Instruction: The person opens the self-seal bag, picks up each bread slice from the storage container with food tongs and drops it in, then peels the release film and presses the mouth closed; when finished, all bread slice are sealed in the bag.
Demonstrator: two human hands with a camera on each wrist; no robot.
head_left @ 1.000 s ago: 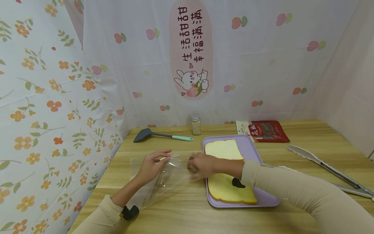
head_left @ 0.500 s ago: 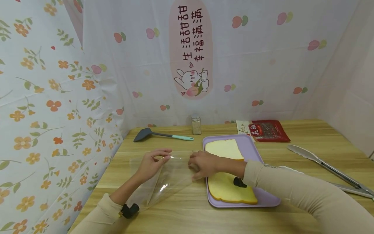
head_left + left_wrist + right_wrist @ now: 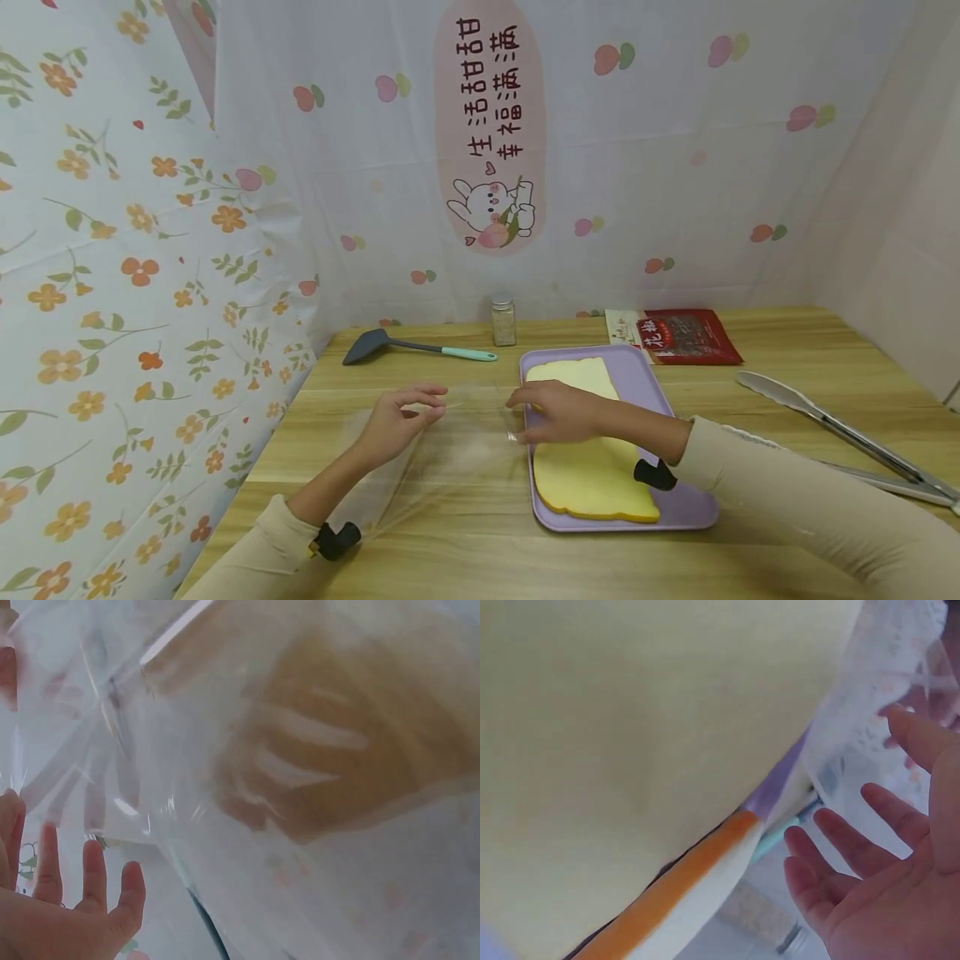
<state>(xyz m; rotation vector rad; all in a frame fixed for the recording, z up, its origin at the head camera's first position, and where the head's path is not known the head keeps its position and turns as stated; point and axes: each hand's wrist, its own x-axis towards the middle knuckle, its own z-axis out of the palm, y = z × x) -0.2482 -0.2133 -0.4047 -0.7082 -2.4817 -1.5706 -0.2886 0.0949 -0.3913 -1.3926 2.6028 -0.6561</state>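
My left hand (image 3: 393, 427) pinches the rim of a clear plastic bag (image 3: 450, 454) between thumb and index finger, above the table. In the left wrist view the bag (image 3: 187, 765) stretches out from that hand (image 3: 75, 907), whose other fingers are spread. My right hand (image 3: 562, 412) hovers over the lavender tray (image 3: 637, 375), beside the bag's right edge. Seen from the right wrist, the hand (image 3: 892, 862) has thumb and fingers apart, with film near the thumb tip; any contact is unclear. Two bread slices, one farther (image 3: 573, 377) and one nearer (image 3: 592, 487), lie on the tray.
Behind the bag lies a spatula (image 3: 420, 345) with a mint handle, and a small seasoning jar (image 3: 503, 322) stands by the curtain. A red spice packet (image 3: 686, 337) lies behind the tray. Metal tongs (image 3: 847, 429) rest to the right, partly under the right sleeve.
My right hand has moved right, away from the bag's middle and over the tray, its fingers spreading. The bag's film has shifted and lifted slightly; my left hand stays nearly in place.
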